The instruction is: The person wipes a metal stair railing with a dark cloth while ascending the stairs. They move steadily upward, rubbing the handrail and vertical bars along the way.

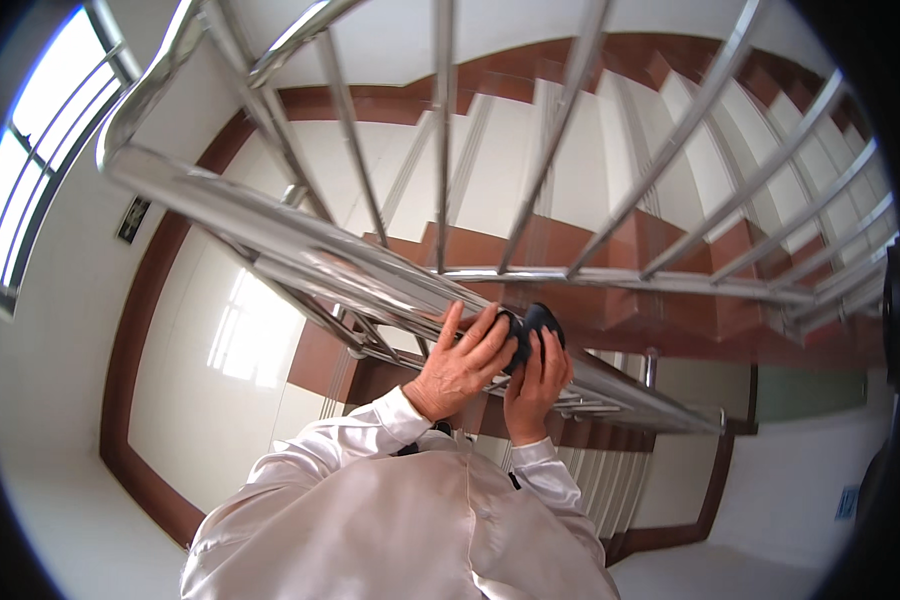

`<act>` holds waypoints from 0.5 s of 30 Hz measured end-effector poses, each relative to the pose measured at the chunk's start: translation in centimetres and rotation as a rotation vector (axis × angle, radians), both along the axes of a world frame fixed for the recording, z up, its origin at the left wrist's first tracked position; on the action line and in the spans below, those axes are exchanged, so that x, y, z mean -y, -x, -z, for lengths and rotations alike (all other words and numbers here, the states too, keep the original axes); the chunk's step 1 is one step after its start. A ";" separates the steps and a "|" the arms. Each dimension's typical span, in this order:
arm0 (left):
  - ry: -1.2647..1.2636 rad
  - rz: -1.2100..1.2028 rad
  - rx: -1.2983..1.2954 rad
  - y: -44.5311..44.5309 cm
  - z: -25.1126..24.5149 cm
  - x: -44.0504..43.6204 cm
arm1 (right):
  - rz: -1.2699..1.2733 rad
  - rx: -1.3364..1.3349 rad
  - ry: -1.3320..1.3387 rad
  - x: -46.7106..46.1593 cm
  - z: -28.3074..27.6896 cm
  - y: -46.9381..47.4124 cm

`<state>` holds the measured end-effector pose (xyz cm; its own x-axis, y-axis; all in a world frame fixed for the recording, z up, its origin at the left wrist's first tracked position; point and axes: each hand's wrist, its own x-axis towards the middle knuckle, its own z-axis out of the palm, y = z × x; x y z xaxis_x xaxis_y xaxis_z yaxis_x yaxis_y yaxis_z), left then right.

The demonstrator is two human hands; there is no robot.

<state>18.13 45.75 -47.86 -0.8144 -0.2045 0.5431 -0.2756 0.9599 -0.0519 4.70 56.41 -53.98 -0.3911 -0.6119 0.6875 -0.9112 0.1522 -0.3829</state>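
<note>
A thick stainless steel handrail (330,251) runs slantwise across the view, from the upper left to the lower right. Both hands are on it near the middle, with a dark cloth (544,316) bunched between them and pressed over the rail. My left hand (461,367) lies on the rail with fingers spread, its fingertips on the cloth's left part. On the cloth's right part rest the curled fingers of my right hand (540,382). The underside of the cloth and my right thumb's grip are partly hidden.
Steel balusters (442,150) rise beyond the rail, in front of pale stair treads (570,157) with brown edging. More stairs (607,480) descend at the lower right. A tiled landing (195,337) lies left, beside a white wall and a barred window (45,142).
</note>
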 end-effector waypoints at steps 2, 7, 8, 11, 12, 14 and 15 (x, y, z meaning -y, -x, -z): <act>0.035 -0.058 -0.060 -1.2 0.4 0.1 | -0.031 -0.063 -0.006 0.9 -1.3 -0.5; 0.196 -0.285 -0.252 -4.7 0.9 2.1 | -0.277 -0.153 -0.037 5.4 -5.4 -2.4; 0.202 -0.299 -0.290 -5.0 0.8 2.3 | -0.284 -0.149 -0.014 5.8 -5.3 -2.8; 0.182 -0.325 -0.322 -5.7 0.9 1.9 | -0.282 -0.165 0.030 6.2 -4.3 -3.2; 0.121 -0.258 -0.319 -5.5 0.5 1.8 | -0.263 -0.179 0.034 5.7 -3.9 -2.9; 0.020 -0.136 -0.297 -5.3 -0.4 1.7 | -0.237 -0.178 0.024 4.7 -3.3 -2.6; -0.029 -0.089 -0.303 -5.1 -0.4 1.6 | -0.223 -0.171 0.037 4.5 -3.6 -2.7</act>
